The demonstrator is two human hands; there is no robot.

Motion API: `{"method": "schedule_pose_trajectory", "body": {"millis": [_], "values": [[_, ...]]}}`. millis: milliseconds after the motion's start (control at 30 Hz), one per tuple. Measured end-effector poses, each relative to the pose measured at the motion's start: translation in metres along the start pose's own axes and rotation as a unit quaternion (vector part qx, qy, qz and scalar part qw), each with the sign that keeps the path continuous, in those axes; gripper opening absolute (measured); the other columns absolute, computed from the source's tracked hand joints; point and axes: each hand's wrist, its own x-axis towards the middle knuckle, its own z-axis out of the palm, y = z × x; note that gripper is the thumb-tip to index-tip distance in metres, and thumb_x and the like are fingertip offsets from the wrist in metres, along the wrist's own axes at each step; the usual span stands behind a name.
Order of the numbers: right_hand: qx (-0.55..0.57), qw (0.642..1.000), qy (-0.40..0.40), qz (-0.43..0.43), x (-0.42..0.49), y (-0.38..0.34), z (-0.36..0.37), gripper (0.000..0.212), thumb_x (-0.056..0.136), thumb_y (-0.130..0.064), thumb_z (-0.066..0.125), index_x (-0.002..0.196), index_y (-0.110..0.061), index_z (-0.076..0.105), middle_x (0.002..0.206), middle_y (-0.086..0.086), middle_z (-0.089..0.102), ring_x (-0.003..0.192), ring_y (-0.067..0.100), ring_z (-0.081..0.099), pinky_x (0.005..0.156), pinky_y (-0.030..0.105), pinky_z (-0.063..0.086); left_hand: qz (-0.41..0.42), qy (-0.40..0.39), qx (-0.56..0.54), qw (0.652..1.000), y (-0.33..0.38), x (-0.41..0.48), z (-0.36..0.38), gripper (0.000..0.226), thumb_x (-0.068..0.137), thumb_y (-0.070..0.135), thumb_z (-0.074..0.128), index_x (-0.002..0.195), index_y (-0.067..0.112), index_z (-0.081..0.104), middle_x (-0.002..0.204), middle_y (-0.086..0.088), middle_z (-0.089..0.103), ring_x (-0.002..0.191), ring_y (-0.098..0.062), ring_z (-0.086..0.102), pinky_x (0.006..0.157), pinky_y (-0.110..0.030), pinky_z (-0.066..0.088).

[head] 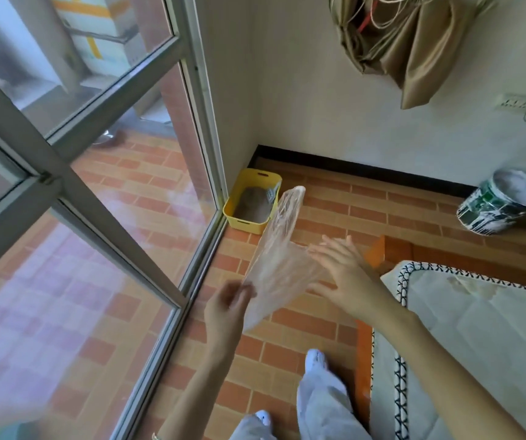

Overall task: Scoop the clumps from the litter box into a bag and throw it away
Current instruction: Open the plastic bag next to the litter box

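A yellow litter box [243,221] stands on the brick-pattern floor in the corner by the glass door, holding grey litter and a pale scoop [271,193] leaning at its far right side. I hold a clear plastic bag [276,255] in front of me. My left hand [228,308] pinches the bag's lower left edge. My right hand [342,271] is spread with straight fingers against the bag's right side. Both hands are blurred by motion.
A glass door with a grey frame [102,198] stands open on the left. A paint-stained bucket [503,201] sits by the right wall. A white mat with patterned trim [477,344] lies at the lower right. Brown cloth [414,42] hangs on the wall.
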Motion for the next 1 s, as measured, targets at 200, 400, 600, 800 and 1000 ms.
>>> {"method": "schedule_pose_trajectory", "body": {"millis": [200,400,600,800,1000], "values": [[0.039,0.998,-0.036,0.02,0.054,0.087,0.013,0.068,0.084,-0.047,0.059,0.142,-0.022,0.033,0.15,-0.008,0.03,0.142,0.011,0.016,0.115,0.035,-0.002,-0.052,-0.003,-0.047,0.998,0.015,0.056,0.048,0.01,0.085,0.005,0.065,0.08,0.013,0.07,0.08,0.006,0.071,0.082,-0.014,0.065,0.083,-0.043,0.051],[0.117,0.99,-0.073,0.002,0.104,0.169,-0.003,0.071,0.083,-0.049,0.059,0.144,-0.027,0.028,0.149,-0.018,0.022,0.141,0.003,0.01,0.116,0.031,0.004,-0.129,-0.11,-0.059,0.984,0.042,0.112,0.103,0.006,0.083,0.011,0.071,0.089,0.012,0.071,0.085,0.002,0.074,0.082,-0.011,0.068,0.081,-0.037,0.052],[0.223,0.966,-0.131,0.03,0.16,0.234,-0.01,0.082,0.077,-0.048,0.067,0.145,-0.03,0.023,0.143,-0.028,0.015,0.135,-0.007,0.009,0.112,0.022,0.012,-0.125,-0.175,-0.094,0.972,0.071,0.17,0.163,0.006,0.085,0.018,0.069,0.09,0.021,0.072,0.092,0.002,0.074,0.084,-0.012,0.069,0.075,-0.024,0.054],[0.28,0.95,-0.14,0.023,0.225,0.265,-0.01,0.087,0.07,-0.051,0.07,0.14,-0.038,0.02,0.139,-0.033,0.013,0.13,-0.012,0.013,0.103,0.005,0.011,-0.117,-0.23,-0.151,0.954,0.089,0.238,0.18,0.019,0.078,0.038,0.07,0.09,0.023,0.071,0.103,-0.01,0.071,0.086,-0.02,0.069,0.071,-0.028,0.054],[0.315,0.945,-0.065,0.054,0.311,0.286,-0.016,0.034,0.077,-0.025,0.073,0.105,-0.035,0.055,0.105,-0.02,0.061,0.101,-0.015,0.051,0.095,0.009,0.039,-0.107,-0.184,-0.163,0.963,0.087,0.322,0.184,0.016,0.083,0.027,0.067,0.093,0.014,0.069,0.098,-0.007,0.072,0.091,-0.026,0.069,0.075,-0.031,0.057]]}}
